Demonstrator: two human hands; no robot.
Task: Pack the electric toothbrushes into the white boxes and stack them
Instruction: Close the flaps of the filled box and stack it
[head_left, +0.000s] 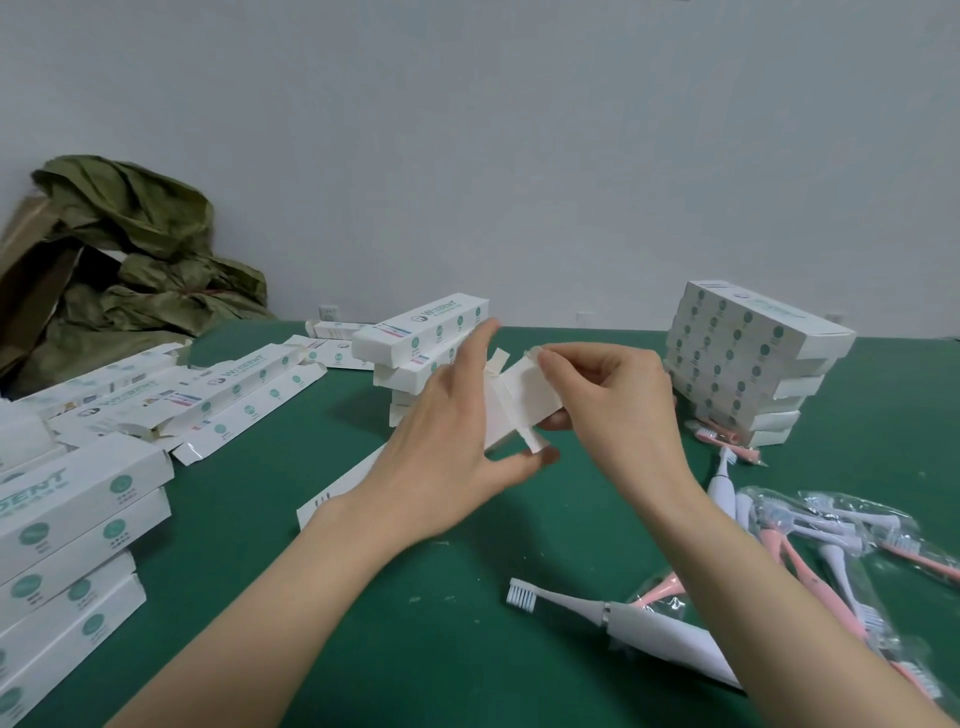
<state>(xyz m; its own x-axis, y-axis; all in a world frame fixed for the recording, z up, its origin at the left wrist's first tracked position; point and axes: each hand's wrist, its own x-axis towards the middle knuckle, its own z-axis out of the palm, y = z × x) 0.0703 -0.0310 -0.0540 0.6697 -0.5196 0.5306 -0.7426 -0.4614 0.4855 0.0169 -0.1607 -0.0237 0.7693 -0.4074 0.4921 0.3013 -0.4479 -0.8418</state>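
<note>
A grey wall (519, 130) is filling the upper half of the view, and a green table (441, 597) is stretching below it. A crumpled olive-green sheet (145, 249) is slumping at the far left edge. Closed white boxes are sitting in three stacks: a left stack (72, 545) near the person, a right stack (748, 358) and a looser centre stack (421, 338). Flattened boxes (234, 395) are lying between the left and centre stacks.

Above the table's middle both hands are meeting on an open white box (524, 405). The left hand (457, 447) is gripping it between thumb and fingers, while the right hand (613, 395) is pinching its upper end flap.

A white electric toothbrush (649, 634) is lying on the table under the right forearm, just beside bagged pink and white toothbrushes (810, 540).
</note>
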